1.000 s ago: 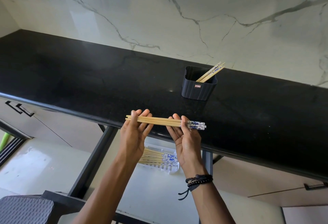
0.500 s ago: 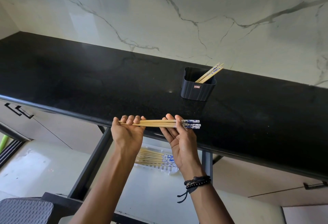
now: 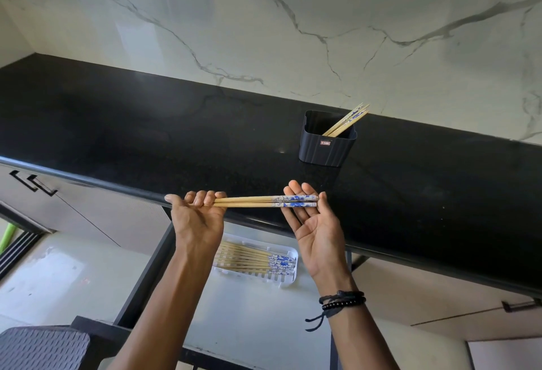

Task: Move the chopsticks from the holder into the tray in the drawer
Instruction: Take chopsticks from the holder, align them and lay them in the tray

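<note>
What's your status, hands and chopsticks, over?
Left grip holds held chopsticks by plain ends; right grip open, fingers under patterned ends. Spare chopsticks in holder, stored chopsticks in tray. Nothing seen blocking tray.

Two hands, at least two held chopsticks, one holder, one tray, two bracelets.
</note>
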